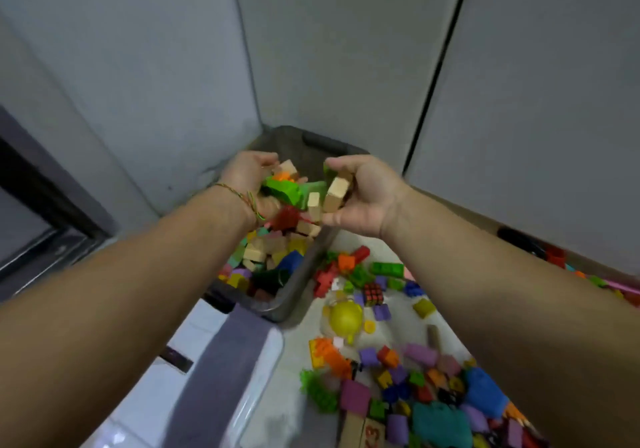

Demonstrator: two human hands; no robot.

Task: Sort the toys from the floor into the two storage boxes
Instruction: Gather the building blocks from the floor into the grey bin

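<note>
Pale floor [398, 323] carries scattered toy blocks [412, 378] and a grey box [294, 295].

Head-worn view, steeply down, close over hands [311, 191] and floor [391, 330].

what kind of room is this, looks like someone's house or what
Probably a corner of a home room. Plain pale walls meet behind a grey storage box; toy blocks litter the light floor, and both hands, left hand and right hand, drop blocks in.
</note>
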